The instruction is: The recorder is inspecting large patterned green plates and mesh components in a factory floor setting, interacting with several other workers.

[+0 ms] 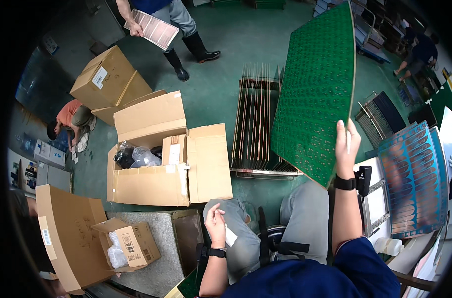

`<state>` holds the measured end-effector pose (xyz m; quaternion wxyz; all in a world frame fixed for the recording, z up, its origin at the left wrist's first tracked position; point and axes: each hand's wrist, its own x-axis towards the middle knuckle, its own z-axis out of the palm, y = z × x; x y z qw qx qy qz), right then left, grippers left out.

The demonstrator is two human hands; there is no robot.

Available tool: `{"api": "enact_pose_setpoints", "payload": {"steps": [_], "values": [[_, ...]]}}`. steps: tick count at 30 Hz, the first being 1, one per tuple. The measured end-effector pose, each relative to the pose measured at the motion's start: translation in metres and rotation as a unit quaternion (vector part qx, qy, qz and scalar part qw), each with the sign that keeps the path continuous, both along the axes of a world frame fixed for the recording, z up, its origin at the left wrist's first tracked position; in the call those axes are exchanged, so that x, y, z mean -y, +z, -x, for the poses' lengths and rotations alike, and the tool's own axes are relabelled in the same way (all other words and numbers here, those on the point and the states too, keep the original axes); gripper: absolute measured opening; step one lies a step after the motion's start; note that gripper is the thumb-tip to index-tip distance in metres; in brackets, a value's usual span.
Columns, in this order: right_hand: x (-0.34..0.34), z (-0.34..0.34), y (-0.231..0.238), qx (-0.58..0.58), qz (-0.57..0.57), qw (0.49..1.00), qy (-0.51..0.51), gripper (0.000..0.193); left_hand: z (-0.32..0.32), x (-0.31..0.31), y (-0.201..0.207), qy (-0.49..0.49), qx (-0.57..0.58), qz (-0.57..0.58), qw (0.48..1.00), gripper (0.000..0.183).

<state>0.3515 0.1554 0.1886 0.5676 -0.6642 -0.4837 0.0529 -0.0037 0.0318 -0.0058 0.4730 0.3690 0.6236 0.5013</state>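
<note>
My right hand grips the lower right edge of a large green circuit board panel, dotted with many small marks. The panel is held up at a slant, and a small pale strip shows between my fingers. Just left of it, a metal rack on the floor holds several thin boards standing on edge; the panel hides the rack's right part. Over my left knee, my left hand is loosely closed, with a white slip of paper sticking out beside the palm.
An open carton with plastic bags stands left of the rack. Closer left are a smaller carton and a grey block. Blue patterned panels lean at the right. A person stands ahead holding a board; another person crouches left.
</note>
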Motion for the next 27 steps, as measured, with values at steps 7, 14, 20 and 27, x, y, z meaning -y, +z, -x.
{"api": "enact_pose_setpoints", "payload": {"steps": [7, 14, 20, 27], "values": [[-0.056, 0.035, -0.078, 0.063, 0.009, 0.998, -0.026, 0.026, -0.002, -0.002, -0.001, 0.008, -0.023, -0.003, 1.0, 0.022], [-0.073, 0.034, -0.119, 0.069, 0.098, 0.992, -0.03, 0.025, 0.003, 0.003, 0.001, 0.016, -0.05, 0.014, 0.998, 0.021], [-0.101, 0.018, -0.13, 0.042, 0.136, 0.989, -0.05, 0.027, 0.004, 0.005, -0.004, 0.018, -0.069, 0.008, 0.997, 0.02], [-0.16, 0.0, -0.145, 0.015, 0.218, 0.975, -0.044, 0.029, 0.002, 0.003, -0.002, 0.027, -0.082, 0.018, 0.996, 0.019]]}}
